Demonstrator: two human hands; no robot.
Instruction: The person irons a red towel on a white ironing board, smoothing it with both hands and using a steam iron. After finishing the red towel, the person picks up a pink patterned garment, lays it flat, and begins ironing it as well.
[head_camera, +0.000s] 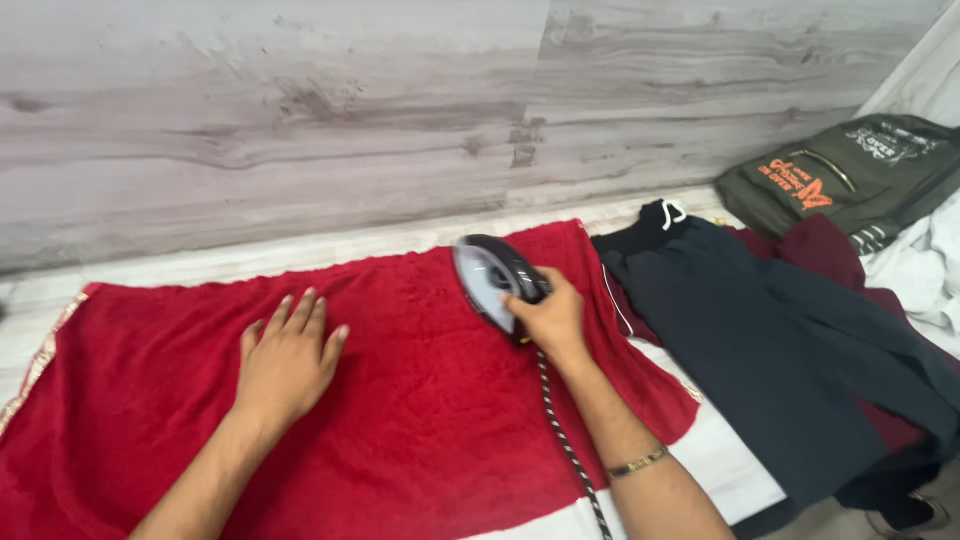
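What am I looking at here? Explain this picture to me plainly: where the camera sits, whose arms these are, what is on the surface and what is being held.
There is one picture, taken by a camera worn on a person's head and looking down, so both bare arms belong to that person. No machine is involved.

The left hand lies flat, fingers spread, on a red cloth spread over a pale surface. The right hand grips the handle of a clothes iron, tipped so its grey soleplate shows. The iron's striped cord runs back along the right forearm, which wears a thin bracelet.

To the right lie dark garments over a maroon one. Further back is an olive-green bag and some white cloth. Behind everything is a grey wood-grain wall.
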